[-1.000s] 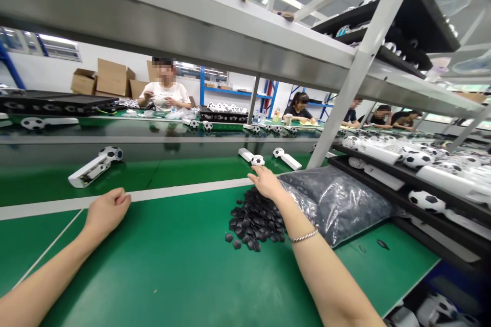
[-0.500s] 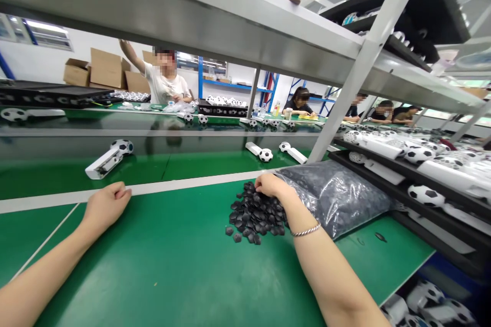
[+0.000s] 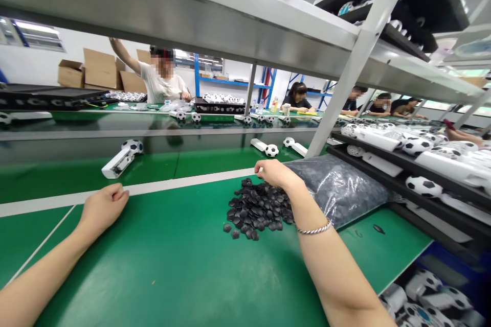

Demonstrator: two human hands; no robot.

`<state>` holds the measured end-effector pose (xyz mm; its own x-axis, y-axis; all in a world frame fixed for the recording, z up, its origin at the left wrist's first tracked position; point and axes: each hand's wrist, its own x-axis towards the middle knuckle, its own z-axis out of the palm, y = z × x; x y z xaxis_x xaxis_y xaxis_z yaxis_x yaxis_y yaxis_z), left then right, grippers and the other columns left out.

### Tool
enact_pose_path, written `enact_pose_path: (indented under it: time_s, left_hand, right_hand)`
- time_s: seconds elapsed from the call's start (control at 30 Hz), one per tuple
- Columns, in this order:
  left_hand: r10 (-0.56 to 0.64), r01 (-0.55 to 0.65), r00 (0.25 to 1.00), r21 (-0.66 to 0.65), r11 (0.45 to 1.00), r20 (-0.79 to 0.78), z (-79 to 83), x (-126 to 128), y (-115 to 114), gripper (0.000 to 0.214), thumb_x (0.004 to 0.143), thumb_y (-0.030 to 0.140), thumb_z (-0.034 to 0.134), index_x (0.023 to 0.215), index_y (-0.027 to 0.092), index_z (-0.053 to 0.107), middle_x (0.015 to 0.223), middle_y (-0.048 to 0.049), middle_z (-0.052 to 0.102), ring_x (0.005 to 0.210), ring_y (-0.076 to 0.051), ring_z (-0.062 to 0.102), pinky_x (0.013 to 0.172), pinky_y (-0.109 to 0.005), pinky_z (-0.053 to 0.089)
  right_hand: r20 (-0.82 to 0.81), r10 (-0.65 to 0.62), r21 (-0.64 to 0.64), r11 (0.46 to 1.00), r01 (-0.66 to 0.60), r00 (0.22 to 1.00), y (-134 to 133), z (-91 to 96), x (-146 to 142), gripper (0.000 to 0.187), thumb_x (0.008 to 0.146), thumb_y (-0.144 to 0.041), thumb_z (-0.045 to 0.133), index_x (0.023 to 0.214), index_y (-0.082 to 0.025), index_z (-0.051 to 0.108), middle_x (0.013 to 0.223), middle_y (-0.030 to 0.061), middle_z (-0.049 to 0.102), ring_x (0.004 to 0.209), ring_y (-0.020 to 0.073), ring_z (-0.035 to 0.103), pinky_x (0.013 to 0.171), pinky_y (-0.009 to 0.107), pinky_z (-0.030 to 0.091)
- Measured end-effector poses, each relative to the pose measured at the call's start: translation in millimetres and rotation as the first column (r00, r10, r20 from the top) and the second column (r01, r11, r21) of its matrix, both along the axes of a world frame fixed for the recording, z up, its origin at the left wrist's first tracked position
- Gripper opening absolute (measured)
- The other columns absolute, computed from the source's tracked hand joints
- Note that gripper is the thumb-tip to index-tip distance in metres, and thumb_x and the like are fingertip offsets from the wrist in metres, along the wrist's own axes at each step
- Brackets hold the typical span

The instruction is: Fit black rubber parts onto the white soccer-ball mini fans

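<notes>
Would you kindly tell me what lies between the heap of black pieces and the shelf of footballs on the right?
In the head view, a clear plastic bag packed with similar dark pieces lies between the heap of black pieces and the black shelf.

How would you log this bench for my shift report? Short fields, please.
left hand: the left hand rests loosely curled, holding nothing visible, on the green conveyor belt
right hand: the right hand is curled just above the far edge of the pile
pile: loose black polygonal pieces
beside pile: a clear plastic bag of dark pieces
beyond: white items with soccer-ball ends
across belt: a co-worker, one arm raised
</notes>
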<state>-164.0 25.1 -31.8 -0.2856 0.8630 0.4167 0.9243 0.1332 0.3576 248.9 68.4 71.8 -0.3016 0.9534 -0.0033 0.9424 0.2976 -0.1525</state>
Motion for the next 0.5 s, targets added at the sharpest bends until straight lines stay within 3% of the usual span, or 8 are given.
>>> enact_pose_path:
  time_s: [0.3,0.4,0.5]
  left_hand:
    - [-0.057,0.058,0.998,0.015,0.998,-0.039,0.5,3.0,-2.4,0.032,0.076,0.027,0.039,0.055,0.018,0.017,0.046,0.0049,0.025,0.049,-0.011,0.028,0.051,-0.021,0.020]
    - [-0.071,0.072,0.997,0.023,0.997,-0.040,-1.5,2.1,-1.8,0.032,0.076,0.025,0.040,0.055,0.018,0.017,0.047,0.0049,0.025,0.049,-0.011,0.028,0.051,-0.020,0.021]
    - [-0.084,0.085,0.996,0.030,0.996,-0.034,-2.8,1.4,-1.3,0.031,0.075,0.025,0.040,0.055,0.018,0.017,0.047,0.0049,0.024,0.049,-0.011,0.028,0.052,-0.021,0.021]
  right_hand:
    - [-0.058,0.160,-0.010,0.987,-0.161,0.985,-11.9,1.6,-23.7,0.016,0.079,-0.026,0.051,0.088,-0.021,0.064,0.087,0.0026,0.065,0.079,0.0156,0.058,0.064,0.020,0.038]
    - [-0.050,0.161,-0.026,0.986,-0.163,0.986,-9.9,-2.7,-25.2,0.020,0.078,-0.028,0.053,0.094,-0.020,0.063,0.089,0.0041,0.065,0.082,0.0178,0.058,0.067,0.021,0.040]
    - [-0.046,0.132,-0.001,0.991,-0.132,0.990,-4.1,-9.2,-23.7,0.032,0.079,-0.031,0.053,0.109,-0.019,0.057,0.107,0.0080,0.059,0.098,0.0210,0.054,0.081,0.025,0.039]
